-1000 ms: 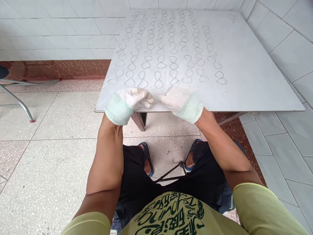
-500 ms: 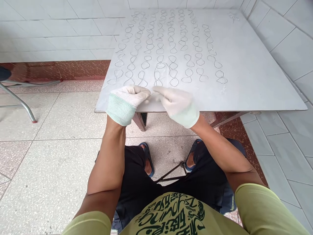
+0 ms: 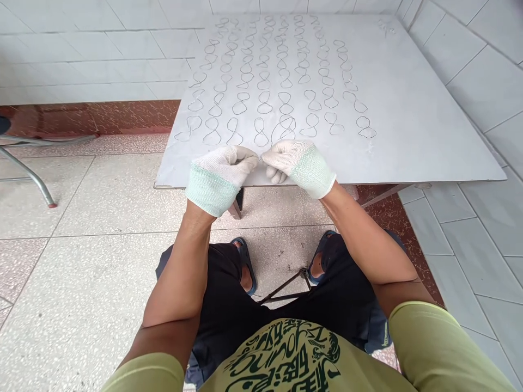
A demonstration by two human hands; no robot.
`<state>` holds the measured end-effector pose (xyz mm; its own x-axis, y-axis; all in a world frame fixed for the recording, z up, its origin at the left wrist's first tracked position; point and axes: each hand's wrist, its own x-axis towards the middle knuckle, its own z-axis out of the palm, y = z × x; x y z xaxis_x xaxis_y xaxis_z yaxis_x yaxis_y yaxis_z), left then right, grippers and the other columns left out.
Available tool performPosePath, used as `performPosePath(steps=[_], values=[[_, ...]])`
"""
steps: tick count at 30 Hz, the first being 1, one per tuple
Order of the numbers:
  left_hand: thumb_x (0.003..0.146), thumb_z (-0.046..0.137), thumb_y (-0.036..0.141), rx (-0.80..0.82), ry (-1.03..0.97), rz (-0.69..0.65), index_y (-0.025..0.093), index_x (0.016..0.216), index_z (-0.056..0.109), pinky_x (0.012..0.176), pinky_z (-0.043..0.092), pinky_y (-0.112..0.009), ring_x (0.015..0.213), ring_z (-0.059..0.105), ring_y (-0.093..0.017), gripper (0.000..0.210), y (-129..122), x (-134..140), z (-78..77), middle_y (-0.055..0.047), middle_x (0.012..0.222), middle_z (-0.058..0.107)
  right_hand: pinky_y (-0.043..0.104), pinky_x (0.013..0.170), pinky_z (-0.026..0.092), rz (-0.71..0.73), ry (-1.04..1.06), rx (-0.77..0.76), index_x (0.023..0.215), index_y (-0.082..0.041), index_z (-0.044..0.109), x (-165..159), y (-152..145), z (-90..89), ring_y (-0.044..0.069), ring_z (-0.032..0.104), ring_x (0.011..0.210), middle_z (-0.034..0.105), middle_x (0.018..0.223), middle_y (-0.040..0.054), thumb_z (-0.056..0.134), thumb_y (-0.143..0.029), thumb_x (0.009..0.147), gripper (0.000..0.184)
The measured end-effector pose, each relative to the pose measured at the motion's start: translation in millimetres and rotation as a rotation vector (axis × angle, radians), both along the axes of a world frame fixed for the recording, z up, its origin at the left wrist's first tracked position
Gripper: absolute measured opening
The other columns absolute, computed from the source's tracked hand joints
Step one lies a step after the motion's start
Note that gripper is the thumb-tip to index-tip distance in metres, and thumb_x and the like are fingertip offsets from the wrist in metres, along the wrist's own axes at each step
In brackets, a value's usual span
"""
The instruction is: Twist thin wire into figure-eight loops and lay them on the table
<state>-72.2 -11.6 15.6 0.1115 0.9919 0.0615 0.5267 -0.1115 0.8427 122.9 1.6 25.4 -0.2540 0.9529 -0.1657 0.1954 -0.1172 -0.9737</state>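
Observation:
My left hand [image 3: 232,166], in a white knit glove with a mint cuff, is closed in a pinch near the front edge of the white tabletop [image 3: 417,130]. My right hand [image 3: 292,160], gloved the same way, pinches just beside it, the fingertips almost meeting. Between them is a thin wire [image 3: 273,130], its dark curve arching up behind my right fingers over the tabletop. Its ends are hidden in the gloves. Just beyond my hands lies a wire figure-eight [image 3: 260,132], with several more like it in rows.
A small tangle of wire [image 3: 386,27] lies at the far right corner. Tiled walls [image 3: 482,60] close in the back and right side. A metal chair leg [image 3: 35,174] stands on the floor at left. A dark metal bar [image 3: 286,286] lies between my feet.
My right hand has come in from a blurred, more open pose to a pinch. The left has shifted slightly right. The wire curve now arches farther right, behind my right fingers.

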Motion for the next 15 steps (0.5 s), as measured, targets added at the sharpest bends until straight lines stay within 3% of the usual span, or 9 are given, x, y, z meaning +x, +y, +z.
performPosePath(steps=[6, 12, 15], values=[[0.097, 0.069, 0.039, 0.157, 0.171, 0.014, 0.024, 0.087, 0.084, 0.08, 0.051, -0.036, 0.089, 0.07, -0.027, 0.023, -6, 6, 0.1, -0.005, 0.086, 0.08, 0.02, 0.058, 0.055, 0.041, -0.076, -0.035, 0.072, -0.018, 0.069, 1, 0, 9.4, 0.01, 0.069, 0.059, 0.077, 0.07, 0.0016, 0.069, -0.013, 0.106, 0.034], [0.097, 0.067, 0.038, 0.126, 0.165, 0.049, 0.024, 0.084, 0.081, 0.072, 0.048, -0.036, 0.082, 0.067, -0.026, 0.024, -12, 14, 0.7, -0.005, 0.08, 0.076, 0.018, 0.054, 0.053, 0.012, -0.119, 0.016, 0.07, -0.018, 0.066, -1, -5, 9.7, 0.01, 0.067, 0.059, 0.074, 0.067, 0.0006, 0.068, -0.006, 0.099, 0.032], [0.098, 0.063, 0.034, 0.133, 0.179, 0.006, 0.023, 0.077, 0.079, 0.074, 0.047, -0.035, 0.079, 0.065, -0.024, 0.028, -13, 17, 0.0, -0.005, 0.078, 0.075, 0.018, 0.05, 0.048, -0.025, -0.137, -0.005, 0.069, -0.02, 0.061, -4, -7, 8.7, 0.009, 0.063, 0.054, 0.068, 0.061, -0.0015, 0.066, -0.004, 0.1, 0.036]])
